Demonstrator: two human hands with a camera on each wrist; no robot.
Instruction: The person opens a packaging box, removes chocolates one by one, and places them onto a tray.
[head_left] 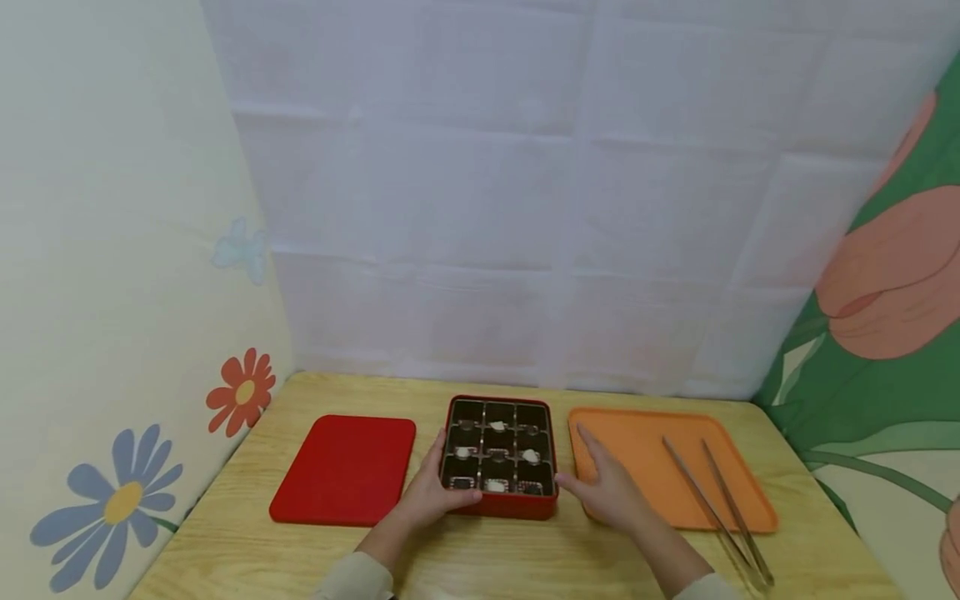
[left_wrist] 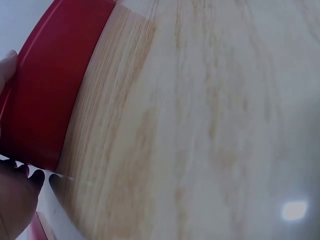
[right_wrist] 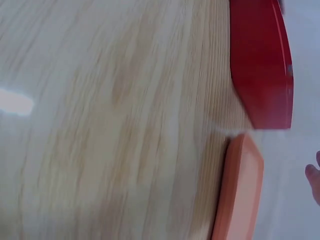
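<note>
A square red box (head_left: 517, 506) stands mid-table with a dark divided insert (head_left: 497, 408) inside. Small white pieces (head_left: 497, 485) and dark ones lie in its compartments. My left hand (head_left: 429, 493) holds the box at its front left corner, thumb on the front rim and fingers along the left side. In the left wrist view, those fingers (left_wrist: 17, 200) show at the end of the red wall. Beside the box's right side, my right hand (head_left: 611, 493) is spread with nothing in it, its index finger over the left edge of an orange tray (head_left: 626, 433).
Left of the box lies a flat red lid (head_left: 345, 471). Long metal tongs (head_left: 705, 492) rest across the tray, their joined end past its front edge on the wooden table (head_left: 487, 567). A white cloth (head_left: 450, 208) hangs behind, with patterned panels at both sides.
</note>
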